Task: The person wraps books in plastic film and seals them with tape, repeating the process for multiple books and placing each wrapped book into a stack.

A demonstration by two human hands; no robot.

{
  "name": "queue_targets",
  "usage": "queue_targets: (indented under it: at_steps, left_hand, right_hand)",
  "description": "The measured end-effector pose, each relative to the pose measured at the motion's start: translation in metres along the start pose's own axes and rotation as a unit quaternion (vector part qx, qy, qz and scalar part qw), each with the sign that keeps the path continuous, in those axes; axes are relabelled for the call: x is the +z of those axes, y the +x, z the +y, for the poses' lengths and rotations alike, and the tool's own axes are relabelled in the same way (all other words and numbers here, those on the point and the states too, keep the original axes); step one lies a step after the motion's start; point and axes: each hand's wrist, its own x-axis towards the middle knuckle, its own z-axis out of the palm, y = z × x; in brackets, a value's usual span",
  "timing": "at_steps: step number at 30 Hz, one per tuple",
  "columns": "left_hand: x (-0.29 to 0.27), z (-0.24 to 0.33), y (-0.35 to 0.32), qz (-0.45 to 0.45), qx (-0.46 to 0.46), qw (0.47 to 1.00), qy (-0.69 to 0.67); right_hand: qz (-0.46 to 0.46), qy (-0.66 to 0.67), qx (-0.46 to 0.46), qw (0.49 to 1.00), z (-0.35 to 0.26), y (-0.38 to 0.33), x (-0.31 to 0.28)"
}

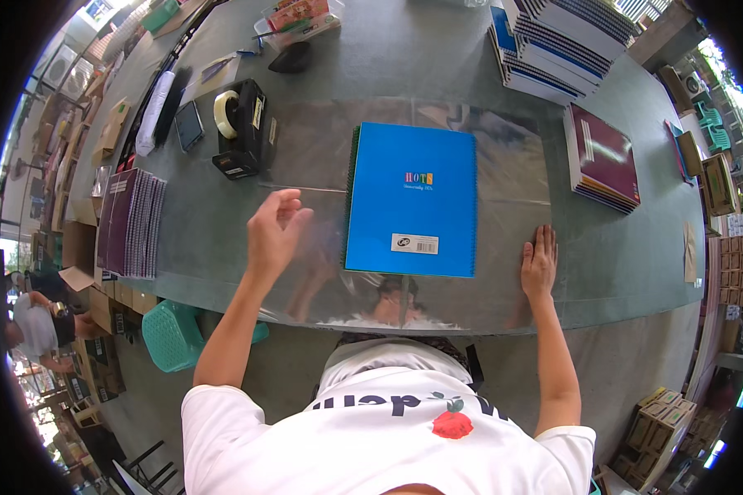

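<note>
A blue spiral notebook point(413, 194) lies on a shiny clear plastic sheet point(512, 181) spread across the table in front of me. Its coil runs down the right side, and a dark green edge shows along its left. My left hand point(276, 231) is raised by the sheet's left part, fingers loosely curled and thumb apart, with nothing visible in it. Flat on the sheet's right edge rests my right hand point(540, 262), fingers stretched out. Beyond my left hand stands a black tape dispenser point(246, 136) with a roll of tape in it.
Maroon spiral notebooks point(132, 223) are stacked at the left; more maroon books point(603, 157) lie at the right. A tall notebook pile point(561, 45) stands far right. A phone point(188, 125) and plastic box point(301, 25) are farther back. A green stool point(172, 336) stands by the table.
</note>
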Motion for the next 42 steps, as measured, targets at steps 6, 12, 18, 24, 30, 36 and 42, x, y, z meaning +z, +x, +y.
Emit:
queue_targets:
  at_steps: [6, 12, 18, 24, 30, 36, 42]
  left_hand:
    - [0.121, 0.032, -0.073, -0.134, 0.428, 0.893, 0.016]
    - [0.212, 0.023, -0.096, -0.057, 0.338, 0.918, 0.2]
    - [0.217, 0.019, -0.099, -0.052, 0.328, 0.917, 0.223]
    - [0.206, 0.022, -0.098, -0.059, 0.331, 0.926, 0.174]
    - [0.106, 0.033, -0.067, 0.214, 0.237, 0.945, 0.067]
    - [0.067, -0.039, 0.032, 0.025, -0.092, 0.958, -0.269]
    - [0.084, -0.016, 0.106, -0.054, -0.099, 0.943, -0.313]
  right_hand:
    - [0.015, 0.048, -0.072, 0.996, 0.008, 0.005, -0.001]
    - [0.103, 0.085, 0.022, 0.991, 0.016, -0.002, -0.007]
    - [0.141, 0.119, -0.028, 0.982, 0.008, -0.004, -0.021]
    - [-0.079, 0.45, 0.282, 0.844, 0.021, 0.02, -0.076]
    - [-0.353, 0.533, 0.297, 0.709, 0.055, 0.01, -0.076]
    - [-0.285, 0.706, 0.295, 0.577, 0.031, 0.064, -0.054]
    - [-0.094, 0.627, 0.115, 0.765, -0.01, 0.097, -0.091]
